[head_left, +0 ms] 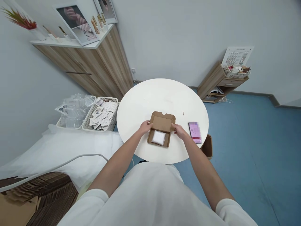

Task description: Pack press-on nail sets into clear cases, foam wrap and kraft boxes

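On the white surface (162, 94), your left hand (144, 127) and right hand (180, 131) pinch the cardboard lid (162, 122) by its sides; likely light, stiffish, best held there.

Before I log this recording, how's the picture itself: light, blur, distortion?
Head view: soft, fairly even light, no strong glare on the table; head view: the cabinet leans outward, likely wide-lens distortion; head view: box and both hands look reasonably sharp; head view: blocky pixelation covers part of the phone.
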Demonstrator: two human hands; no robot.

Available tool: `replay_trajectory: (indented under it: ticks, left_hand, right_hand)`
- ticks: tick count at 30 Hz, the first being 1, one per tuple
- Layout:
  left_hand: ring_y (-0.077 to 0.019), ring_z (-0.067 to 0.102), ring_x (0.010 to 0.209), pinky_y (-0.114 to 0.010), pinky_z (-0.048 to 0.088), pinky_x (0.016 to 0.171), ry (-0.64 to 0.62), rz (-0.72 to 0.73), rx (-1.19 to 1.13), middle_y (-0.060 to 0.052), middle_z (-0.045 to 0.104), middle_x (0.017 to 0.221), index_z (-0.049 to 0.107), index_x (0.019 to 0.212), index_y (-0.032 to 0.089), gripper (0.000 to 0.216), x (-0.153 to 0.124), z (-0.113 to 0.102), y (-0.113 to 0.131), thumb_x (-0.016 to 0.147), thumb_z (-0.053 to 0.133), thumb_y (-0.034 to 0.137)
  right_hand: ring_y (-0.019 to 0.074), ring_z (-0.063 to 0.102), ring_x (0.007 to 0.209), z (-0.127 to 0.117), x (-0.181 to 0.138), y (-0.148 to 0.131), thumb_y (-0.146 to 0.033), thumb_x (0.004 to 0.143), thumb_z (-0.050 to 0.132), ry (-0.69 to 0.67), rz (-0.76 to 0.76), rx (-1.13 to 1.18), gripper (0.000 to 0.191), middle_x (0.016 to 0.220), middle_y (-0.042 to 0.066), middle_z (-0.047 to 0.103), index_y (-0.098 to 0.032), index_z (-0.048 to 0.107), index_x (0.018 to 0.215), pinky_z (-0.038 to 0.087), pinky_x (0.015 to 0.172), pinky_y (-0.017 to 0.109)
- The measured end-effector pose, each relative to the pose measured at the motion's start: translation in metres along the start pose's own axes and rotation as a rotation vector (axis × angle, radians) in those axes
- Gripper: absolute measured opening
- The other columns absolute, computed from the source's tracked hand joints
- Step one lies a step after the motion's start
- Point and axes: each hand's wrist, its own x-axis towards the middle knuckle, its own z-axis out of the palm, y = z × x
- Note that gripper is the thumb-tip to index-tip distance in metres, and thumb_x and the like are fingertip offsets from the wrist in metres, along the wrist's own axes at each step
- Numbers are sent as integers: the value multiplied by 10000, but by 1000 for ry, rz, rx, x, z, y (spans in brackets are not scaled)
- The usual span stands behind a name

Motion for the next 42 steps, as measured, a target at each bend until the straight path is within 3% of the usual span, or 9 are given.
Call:
replay_trajectory:
  ticks: [3, 13, 20, 24, 27, 30, 34, 38, 42]
  left_hand:
    - [-175, 592, 828, -278, 440, 720, 4, 39, 23, -64, 646, 913, 592, 945, 191, 308, -1, 5, 3, 644, 606, 257]
    - [-161, 575, 789, -307, 472, 728, -72, 221, 98, -42, 608, 909, 564, 991, 198, 350, -16, -2, -2, 647, 547, 134]
    - [-133, 557, 699, -300, 477, 703, -204, 322, 255, -25, 560, 919, 436, 1202, 239, 556, -32, -12, -20, 658, 533, 176]
    - [-171, 546, 861, -332, 455, 787, -257, 393, 194, -55, 552, 1054, 444, 1216, 240, 516, -43, -17, -31, 704, 454, 177]
    - [-190, 527, 957, -327, 443, 809, -304, 295, 75, -80, 546, 1100, 509, 1162, 206, 432, -53, -21, -36, 739, 422, 213]
    - [-175, 561, 919, -305, 462, 760, -354, 44, -100, -90, 545, 1102, 498, 1167, 204, 416, -62, -26, -35, 772, 405, 293]
    - [-186, 584, 901, -294, 467, 700, -377, -190, -178, -87, 547, 1122, 466, 1172, 239, 506, -74, -31, -24, 779, 363, 540]
    - [-184, 594, 865, -271, 461, 673, -397, -241, -88, -86, 563, 1107, 431, 1184, 244, 614, -79, -26, -12, 694, 481, 611]
    - [-172, 597, 824, -243, 463, 644, -334, -173, -56, -106, 591, 1012, 408, 1197, 170, 659, -77, -15, -11, 671, 585, 525]
  right_hand:
    - [113, 519, 658, 4, 2, -7, -422, 673, 533, -84, 86, 24, 347, 933, 53, 621, -176, 591, 911, 400, 559, 233]
    - [97, 534, 717, 2, -18, -5, -261, 703, 512, -115, -171, -134, 447, 1205, 63, 478, -227, 446, 1144, 451, 694, 300]
    - [105, 541, 712, 5, -35, 14, -201, 705, 498, -117, -248, -289, 431, 985, 40, 521, -204, 441, 1132, 468, 706, 300]
    - [119, 552, 791, 3, -45, 21, -154, 715, 471, -192, -295, -312, 516, 1035, 45, 521, -238, 381, 1216, 454, 779, 321]
    - [133, 550, 882, -1, -53, 25, -128, 729, 432, -241, -297, -306, 561, 1151, 64, 493, -251, 340, 1268, 429, 840, 338]
    - [146, 549, 946, -6, -63, 26, -159, 760, 398, -296, -247, -216, 511, 1210, 55, 481, -267, 375, 1259, 411, 881, 351]
    - [168, 581, 934, -11, -74, 15, -320, 817, 377, -310, -12, 41, 392, 1202, 51, 503, -283, 449, 1201, 447, 840, 356]
    - [167, 598, 857, -10, -77, -1, -475, 801, 404, -281, 115, 41, 399, 1112, 62, 555, -268, 517, 1123, 474, 755, 321]
    - [142, 582, 766, -2, -71, -4, -424, 725, 546, -250, 99, -67, 410, 984, 55, 580, -246, 530, 1094, 473, 649, 266]
